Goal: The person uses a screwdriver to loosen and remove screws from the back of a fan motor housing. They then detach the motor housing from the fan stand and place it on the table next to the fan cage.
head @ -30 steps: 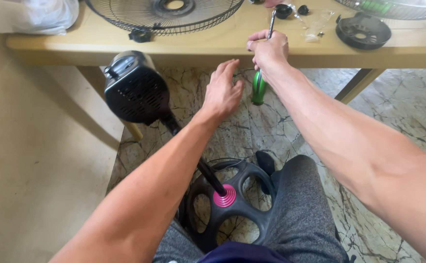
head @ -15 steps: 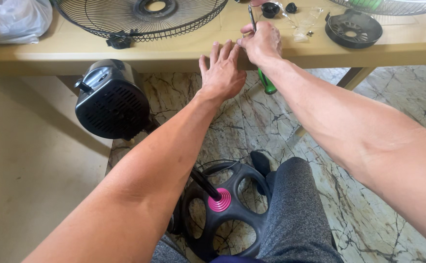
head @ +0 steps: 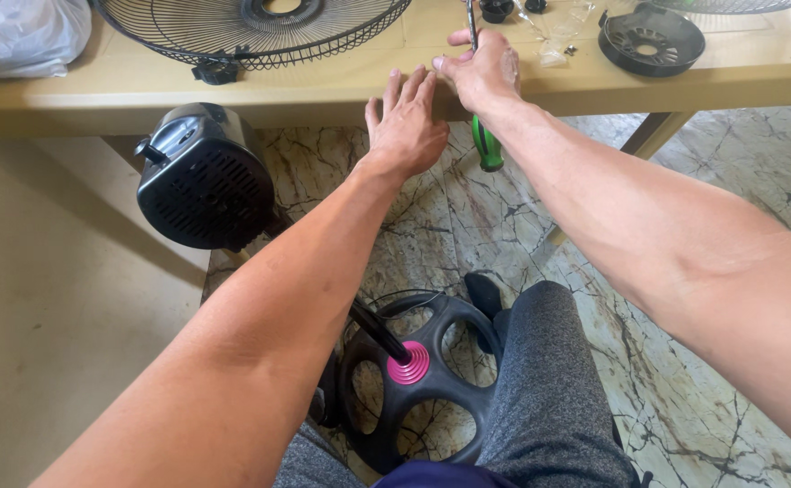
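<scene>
My right hand [head: 481, 72] is closed around a screwdriver at the front edge of the tan table [head: 142, 90]. The screwdriver's green handle [head: 486, 149] hangs below the hand and its metal shaft points up over the tabletop. My left hand [head: 406, 126] is open, fingers together, with the fingertips against the table's edge right beside the right hand. A black fan motor housing [head: 204, 176] on a slanted pole sits to the left of my left forearm.
On the table lie a black wire fan grille [head: 251, 27], a round black cover [head: 653, 41], small black parts [head: 496, 9], a clear bag of small bits [head: 558, 50] and a white plastic bag [head: 16, 36]. The black fan base [head: 454, 316] with a pink collar [head: 409, 363] rests by my legs on marble floor.
Both hands have moved forward to the table edge. The left hand has gone from hanging in the air to touching the edge beside the right hand. The screwdriver stays gripped.
</scene>
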